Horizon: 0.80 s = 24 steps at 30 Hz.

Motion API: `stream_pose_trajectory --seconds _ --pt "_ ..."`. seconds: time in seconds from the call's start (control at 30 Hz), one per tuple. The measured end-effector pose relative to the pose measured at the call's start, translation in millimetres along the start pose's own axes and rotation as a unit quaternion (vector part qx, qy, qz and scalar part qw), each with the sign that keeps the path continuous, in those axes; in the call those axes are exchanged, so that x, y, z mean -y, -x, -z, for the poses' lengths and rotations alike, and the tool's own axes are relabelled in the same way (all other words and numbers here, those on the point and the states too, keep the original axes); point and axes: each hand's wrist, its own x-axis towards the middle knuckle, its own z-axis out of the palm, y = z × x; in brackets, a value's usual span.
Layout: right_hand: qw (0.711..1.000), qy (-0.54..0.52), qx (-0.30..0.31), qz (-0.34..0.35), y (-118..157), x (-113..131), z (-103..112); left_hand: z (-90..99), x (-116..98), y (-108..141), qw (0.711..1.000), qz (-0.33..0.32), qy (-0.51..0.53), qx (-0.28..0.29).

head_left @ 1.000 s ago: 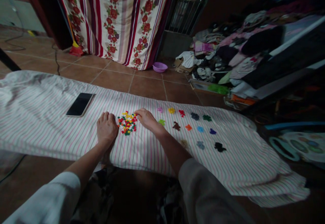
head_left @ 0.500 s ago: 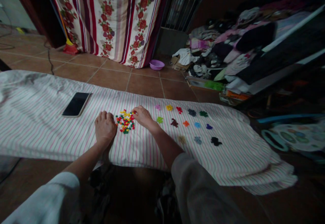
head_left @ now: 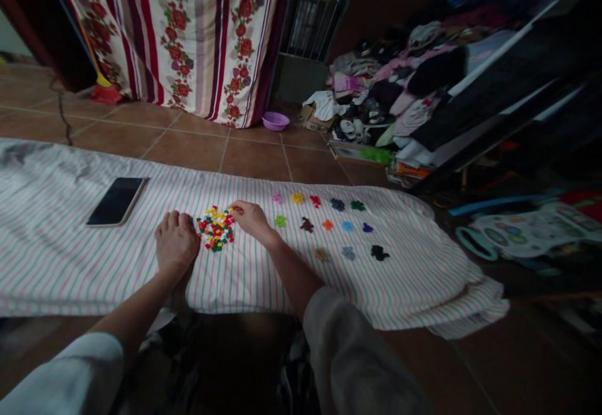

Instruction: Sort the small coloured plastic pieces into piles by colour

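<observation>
A mixed pile of small coloured pieces, mostly red, yellow, green and white, lies on the striped cloth. Just left of it my left hand rests on the cloth, its fingers loosely bent and its edge against the pile. My right hand is at the pile's upper right edge, thumb and fingertips pinched together; whatever they hold is too small to make out. To its right, small single-colour heaps lie in rows, among them yellow, lime green, brown and black.
A dark-screened phone lies on the cloth at the left. Beyond the cloth's far edge, a purple basin stands on the tiled floor before a flowered curtain. Clothes are heaped at the back right.
The whole view has shifted, so the cloth and things on it appear further left. Both hands stay by the pile, the right one still pinching at its upper right edge.
</observation>
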Motion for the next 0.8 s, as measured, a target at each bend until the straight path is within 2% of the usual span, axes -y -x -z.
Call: stream_pose_trajectory --seconds 0.4,0.67,0.8 --pt "0.992 -0.101 -0.073 -0.035 17 -21 10 1.2 2 0 1.0 -0.009 0.003 0.011" --pt "0.972 -0.2 -0.098 -0.071 28 -50 31 4.0 1 0 0.999 -0.021 -0.023 0.01" --pt "0.961 -0.235 -0.121 -0.078 30 -69 49 1.3 2 -2 1.0 -0.02 -0.022 0.009"
